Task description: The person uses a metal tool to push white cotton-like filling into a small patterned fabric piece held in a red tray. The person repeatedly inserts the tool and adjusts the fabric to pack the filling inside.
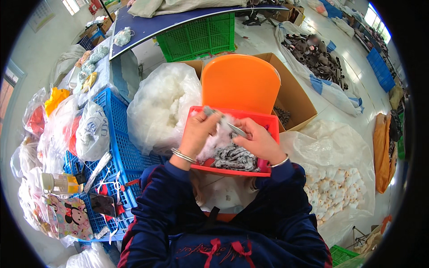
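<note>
Over a red plastic tray (232,170), my left hand (199,129) pinches a small grey fabric piece (209,111) between thumb and fingers. My right hand (259,139) grips a pointed silver metal tool (237,130), perhaps tweezers, its tip toward the left hand. White fluffy stuffing (216,145) lies in the tray below the hands. Beside it is a heap of grey and black fabric pieces (237,158). A bracelet circles each wrist. Which end of the grey piece is open, I cannot tell.
An orange chair (241,82) stands beyond the tray, with a cardboard box (295,100) behind it. At left are a clear bag of white stuffing (165,105) and blue crates (118,147) bearing a phone (103,204) and bottle (60,183). At right lies a plastic sheet with several white pieces (333,192).
</note>
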Demonstrator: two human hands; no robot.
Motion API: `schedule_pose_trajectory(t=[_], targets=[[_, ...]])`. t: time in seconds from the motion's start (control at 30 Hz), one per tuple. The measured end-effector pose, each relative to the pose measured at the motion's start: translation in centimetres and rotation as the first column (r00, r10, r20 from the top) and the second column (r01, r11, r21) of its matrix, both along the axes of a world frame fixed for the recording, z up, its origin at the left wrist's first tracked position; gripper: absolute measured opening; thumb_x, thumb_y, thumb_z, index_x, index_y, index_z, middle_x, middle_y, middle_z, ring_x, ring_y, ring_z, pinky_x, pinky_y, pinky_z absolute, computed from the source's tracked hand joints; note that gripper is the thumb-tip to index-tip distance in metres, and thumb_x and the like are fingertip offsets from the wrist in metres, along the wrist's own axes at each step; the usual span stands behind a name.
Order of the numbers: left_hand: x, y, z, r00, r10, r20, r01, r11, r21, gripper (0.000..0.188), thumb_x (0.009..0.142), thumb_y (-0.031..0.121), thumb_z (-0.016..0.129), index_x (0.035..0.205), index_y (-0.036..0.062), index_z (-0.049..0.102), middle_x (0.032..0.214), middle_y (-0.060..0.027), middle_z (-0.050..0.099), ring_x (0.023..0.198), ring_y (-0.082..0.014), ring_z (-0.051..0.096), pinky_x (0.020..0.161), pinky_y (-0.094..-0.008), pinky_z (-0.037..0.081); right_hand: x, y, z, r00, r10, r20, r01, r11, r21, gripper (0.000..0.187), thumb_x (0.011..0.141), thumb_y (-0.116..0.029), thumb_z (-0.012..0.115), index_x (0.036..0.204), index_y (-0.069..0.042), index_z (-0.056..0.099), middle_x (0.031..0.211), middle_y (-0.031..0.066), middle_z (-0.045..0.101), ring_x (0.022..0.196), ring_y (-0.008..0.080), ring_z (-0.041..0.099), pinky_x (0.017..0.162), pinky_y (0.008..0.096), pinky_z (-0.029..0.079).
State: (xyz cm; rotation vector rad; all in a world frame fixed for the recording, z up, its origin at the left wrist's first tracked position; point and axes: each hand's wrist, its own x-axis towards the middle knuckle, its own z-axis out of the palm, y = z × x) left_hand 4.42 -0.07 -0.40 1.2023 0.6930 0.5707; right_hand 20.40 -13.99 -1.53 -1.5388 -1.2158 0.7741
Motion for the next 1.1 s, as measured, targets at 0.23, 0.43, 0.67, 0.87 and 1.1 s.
schedule_pose_trajectory(t=[0.23, 0.43, 0.67, 0.87, 1.1], targets=[[0.0, 0.5, -0.6, 0.887, -0.449, -0.106, 0.455, 0.890, 0.041, 0.024, 0.100, 0.021, 0.053, 0.097, 0.0012, 0.066, 0.088, -0.0015, 0.065, 0.083, -0.0077, 0.056, 0.076, -0.0242, 0.046, 3.9, -0.3, 0.2, 0.948, -0.101, -0.301, 0.065, 0.990, -0.129, 0.021, 0.090, -0.022, 0.070, 0.088, -0.004, 0.061, 0.071, -0.0053, 0.054, 0.061, 0.0044, 0.050, 0.055, 0.0224, 0.040], [0.7, -1.6, -1.2, 0.796, -0.605, -0.015, 0.604, 0.796, -0.021, 0.028, 0.102, 0.024, 0.049, 0.100, 0.0009, 0.064, 0.083, -0.0009, 0.058, 0.084, -0.0093, 0.053, 0.081, -0.0245, 0.043, 1.5, 0.8, -0.3, 0.782, 0.228, -0.580, -0.230, 0.971, 0.071, 0.013, 0.097, -0.006, 0.055, 0.098, 0.006, 0.060, 0.076, 0.0038, 0.062, 0.071, 0.0128, 0.064, 0.069, 0.0281, 0.054], [0.1, -1.8, -0.9, 0.740, -0.673, -0.007, 0.673, 0.740, -0.018, 0.029, 0.104, 0.026, 0.042, 0.092, 0.0033, 0.055, 0.081, -0.0011, 0.055, 0.080, -0.0121, 0.050, 0.077, -0.0267, 0.042, 3.2, 0.6, -0.8, 0.909, -0.142, -0.392, 0.190, 0.978, 0.086, 0.011, 0.096, -0.011, 0.059, 0.095, 0.000, 0.059, 0.072, -0.0022, 0.054, 0.058, 0.0044, 0.048, 0.052, 0.0212, 0.041], [-0.4, -1.6, -0.5, 0.690, -0.684, -0.237, 0.723, 0.662, 0.197, 0.035, 0.104, 0.026, 0.043, 0.122, -0.0020, 0.055, 0.107, -0.0076, 0.061, 0.100, -0.0141, 0.055, 0.092, -0.0268, 0.043, 6.1, -0.6, 0.0, 0.776, -0.217, -0.593, 0.340, 0.935, 0.102, 0.010, 0.096, -0.013, 0.060, 0.095, -0.004, 0.058, 0.066, -0.0078, 0.044, 0.053, 0.0003, 0.036, 0.046, 0.0184, 0.029], [1.9, -3.0, -1.4, 0.874, -0.486, 0.009, 0.479, 0.865, 0.148, 0.036, 0.104, 0.025, 0.042, 0.128, 0.0001, 0.054, 0.105, -0.0075, 0.063, 0.095, -0.0124, 0.056, 0.089, -0.0262, 0.044, 3.6, 0.2, -0.9, 0.855, -0.175, -0.489, 0.252, 0.963, 0.096, 0.012, 0.093, -0.014, 0.064, 0.091, -0.002, 0.063, 0.072, -0.0070, 0.053, 0.060, 0.0005, 0.043, 0.053, 0.0190, 0.034]])
